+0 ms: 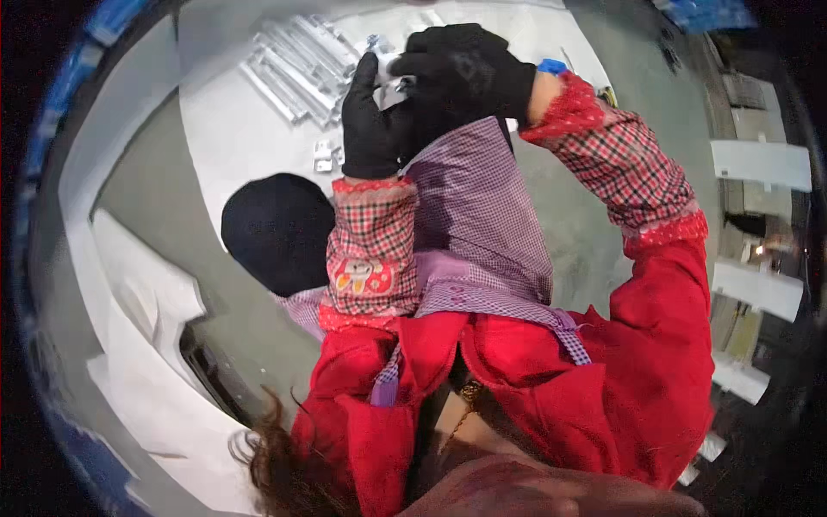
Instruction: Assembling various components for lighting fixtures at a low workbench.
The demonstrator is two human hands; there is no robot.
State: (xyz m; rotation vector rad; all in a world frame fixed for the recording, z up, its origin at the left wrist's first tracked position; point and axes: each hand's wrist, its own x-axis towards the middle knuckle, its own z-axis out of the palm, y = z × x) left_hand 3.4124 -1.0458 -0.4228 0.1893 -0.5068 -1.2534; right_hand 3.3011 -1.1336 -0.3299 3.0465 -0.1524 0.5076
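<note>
Both my hands wear black gloves and meet above the far part of a white sheet (207, 129). Between them is a small whitish metal piece (393, 90), mostly covered by the fingers. My left hand (376, 125) is closed on its near side, thumb pointing up. My right hand (465, 76) curls over it from the right, back of the glove upward. Just beyond the left thumb tip shows a small bluish metal bit (372, 40); whether it is joined to the piece I cannot tell. Several silvery-white metal rails (297, 69) lie side by side left of my hands.
Small white brackets (323, 157) lie near my left wrist. A blue object (551, 65) sits beyond my right wrist. A round black shape (277, 233) is beside my left forearm. Large white sheets (146, 362) spread at left; white panels (758, 164) line the right.
</note>
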